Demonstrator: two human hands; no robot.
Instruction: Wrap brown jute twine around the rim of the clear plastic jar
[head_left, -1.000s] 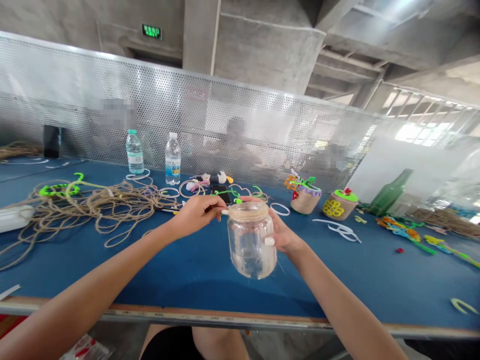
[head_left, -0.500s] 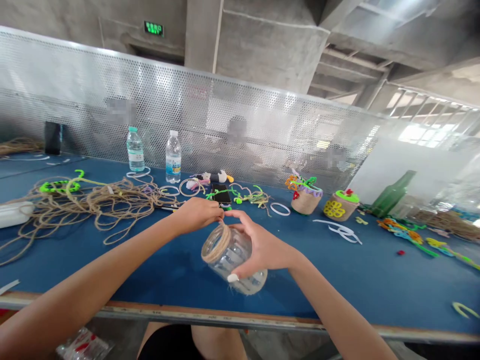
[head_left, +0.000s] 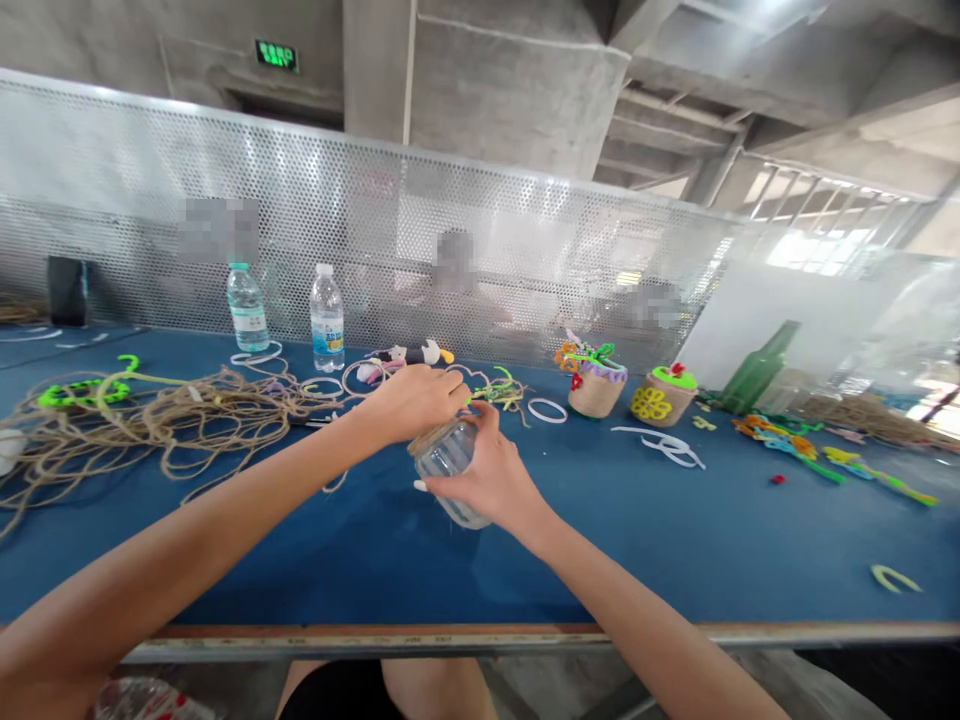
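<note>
Head | right hand (head_left: 499, 470) curled round jar (head_left: 445, 456) | left hand (head_left: 421, 402) bunched at its top, hold unclear

We have a blue tabletop (head_left: 690, 540) beneath the fingers (head_left: 453, 394) and a perforated metal screen (head_left: 375, 230) beyond them. Above the fingers we see bare concrete (head_left: 510, 100), with a lit green exit sign (head_left: 277, 55) up to their left and a bright opening (head_left: 817, 250) far to their right.
</note>
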